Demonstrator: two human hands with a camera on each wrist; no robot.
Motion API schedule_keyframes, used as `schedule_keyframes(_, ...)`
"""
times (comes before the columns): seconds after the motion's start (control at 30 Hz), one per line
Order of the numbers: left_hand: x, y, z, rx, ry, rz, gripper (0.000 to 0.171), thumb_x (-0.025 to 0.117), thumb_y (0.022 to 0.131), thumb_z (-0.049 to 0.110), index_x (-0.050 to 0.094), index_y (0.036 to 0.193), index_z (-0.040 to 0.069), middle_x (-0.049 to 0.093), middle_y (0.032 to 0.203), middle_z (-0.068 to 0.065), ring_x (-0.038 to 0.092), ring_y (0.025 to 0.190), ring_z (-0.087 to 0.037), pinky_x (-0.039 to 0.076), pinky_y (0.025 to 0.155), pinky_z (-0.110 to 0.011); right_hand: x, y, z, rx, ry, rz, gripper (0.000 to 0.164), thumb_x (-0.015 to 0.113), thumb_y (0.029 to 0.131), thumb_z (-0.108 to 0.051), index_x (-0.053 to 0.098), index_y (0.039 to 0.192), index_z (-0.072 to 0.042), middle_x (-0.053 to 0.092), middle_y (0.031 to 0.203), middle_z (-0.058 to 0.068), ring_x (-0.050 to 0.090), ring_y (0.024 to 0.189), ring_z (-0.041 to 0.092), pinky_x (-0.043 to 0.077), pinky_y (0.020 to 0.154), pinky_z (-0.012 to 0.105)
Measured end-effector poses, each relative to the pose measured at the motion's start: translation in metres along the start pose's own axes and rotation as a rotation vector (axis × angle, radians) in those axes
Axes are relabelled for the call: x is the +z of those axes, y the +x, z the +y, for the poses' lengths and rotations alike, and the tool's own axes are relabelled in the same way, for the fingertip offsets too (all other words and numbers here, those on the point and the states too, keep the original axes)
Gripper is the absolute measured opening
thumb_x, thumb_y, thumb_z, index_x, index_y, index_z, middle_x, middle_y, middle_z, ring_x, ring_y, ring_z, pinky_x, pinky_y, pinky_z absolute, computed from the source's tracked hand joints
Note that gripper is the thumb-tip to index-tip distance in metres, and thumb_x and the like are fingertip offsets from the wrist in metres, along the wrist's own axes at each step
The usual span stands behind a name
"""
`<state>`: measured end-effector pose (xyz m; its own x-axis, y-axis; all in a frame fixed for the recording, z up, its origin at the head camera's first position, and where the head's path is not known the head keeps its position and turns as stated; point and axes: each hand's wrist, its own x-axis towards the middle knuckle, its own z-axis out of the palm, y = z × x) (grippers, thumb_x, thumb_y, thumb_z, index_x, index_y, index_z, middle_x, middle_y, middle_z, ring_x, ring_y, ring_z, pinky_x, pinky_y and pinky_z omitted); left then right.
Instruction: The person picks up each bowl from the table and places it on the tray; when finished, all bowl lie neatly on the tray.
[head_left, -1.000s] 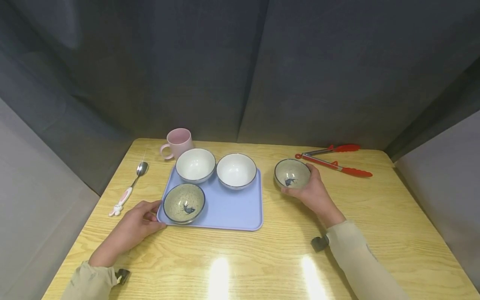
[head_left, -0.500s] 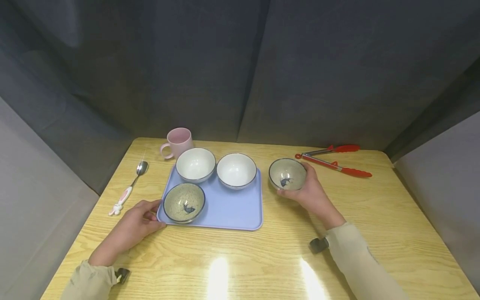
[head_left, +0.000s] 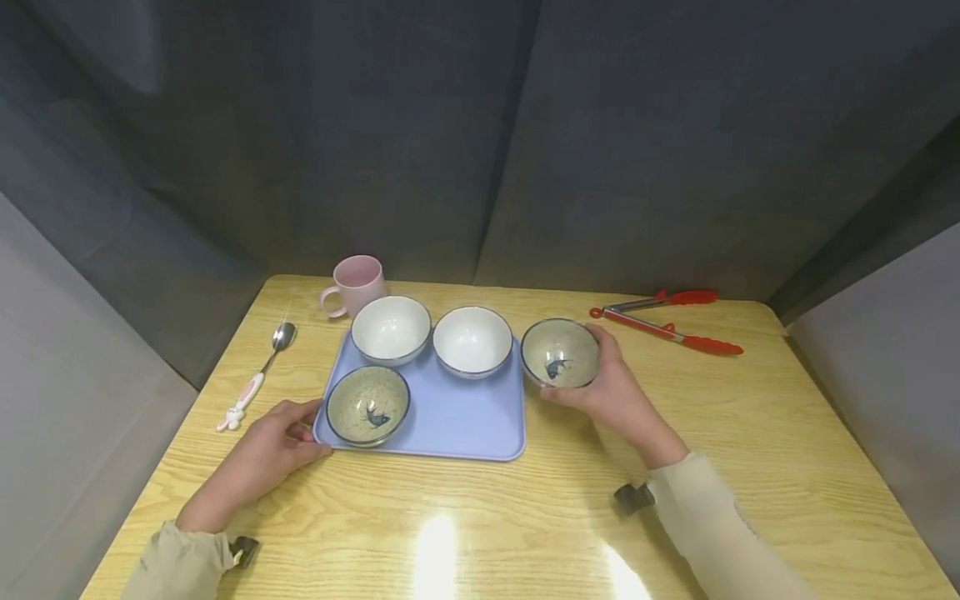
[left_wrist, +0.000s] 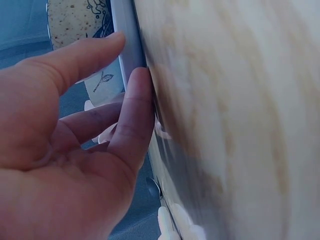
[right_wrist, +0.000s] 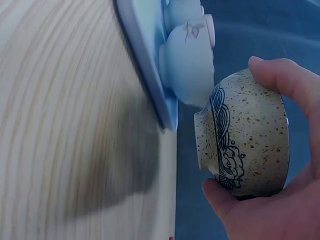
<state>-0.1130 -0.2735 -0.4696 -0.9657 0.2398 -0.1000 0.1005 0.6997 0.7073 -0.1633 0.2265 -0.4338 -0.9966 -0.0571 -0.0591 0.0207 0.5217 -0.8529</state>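
Observation:
My right hand [head_left: 611, 396] grips a speckled beige bowl [head_left: 561, 357] with a blue fish inside, thumb and fingers around its side. In the right wrist view this bowl [right_wrist: 255, 140] is held off the table, near the right edge of the blue tray [head_left: 480, 425]. On the tray stand two white bowls [head_left: 392, 329] at the back and a matching speckled bowl [head_left: 367, 407] at front left. At the tray's front left corner rests my left hand [head_left: 262, 454], its thumb and fingers touching the edge with a gap between them [left_wrist: 85, 135].
A pink mug [head_left: 360, 285] stands behind the tray at left. Left of the tray lies a spoon [head_left: 255, 385] with a rabbit handle. Red-handled tongs [head_left: 667, 321] lie at the back right of the wooden table [head_left: 525, 525]. A dark curtain [head_left: 450, 142] hangs behind.
My right hand has carried the speckled bowl leftward, toward the tray's right edge. The left hand and the tray have stayed in place.

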Motion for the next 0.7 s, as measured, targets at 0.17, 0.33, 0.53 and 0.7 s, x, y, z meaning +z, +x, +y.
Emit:
schedule_keyframes(0.17,0.001,0.0,0.0,0.001,-0.006,0.005,0.075,0.09,0.096,0.017,0.056,0.157,-0.011,0.071,0.129,-0.015,0.068,0.102,-0.013,0.058,0.081,-0.02,0.007,-0.004,-0.008,-0.028,-0.014,-0.004,0.134,0.103,0.078,-0.025,0.014,0.176,-0.002,0.037,0.173,0.03,0.047,0.155,0.049,0.037,0.131,0.067)
schedule_keyframes(0.33,0.002,0.0,-0.001,0.008,-0.008,0.018,0.074,0.091,0.095,0.016,0.057,0.156,-0.01,0.072,0.128,-0.015,0.068,0.101,-0.011,0.058,0.082,-0.02,0.014,-0.01,-0.015,-0.032,-0.011,-0.022,0.134,0.104,0.076,-0.022,0.016,0.175,-0.003,0.036,0.173,0.029,0.047,0.155,0.049,0.037,0.132,0.068)
schedule_keyframes(0.53,0.001,0.0,0.0,0.009,-0.007,0.019,0.074,0.09,0.095,0.016,0.057,0.156,-0.01,0.072,0.128,-0.015,0.068,0.101,-0.011,0.058,0.082,-0.019,0.027,-0.019,-0.023,-0.057,-0.022,-0.063,0.133,0.105,0.073,-0.023,0.02,0.174,-0.004,0.043,0.168,0.026,0.053,0.15,0.047,0.041,0.128,0.067)
schedule_keyframes(0.7,0.001,0.0,0.0,0.006,-0.01,0.02,0.074,0.09,0.095,0.016,0.057,0.156,-0.011,0.072,0.128,-0.015,0.068,0.101,-0.012,0.058,0.082,-0.019,0.039,-0.026,-0.027,-0.056,-0.019,-0.123,0.132,0.105,0.073,-0.025,0.022,0.174,-0.007,0.047,0.166,0.025,0.055,0.148,0.045,0.044,0.126,0.066)
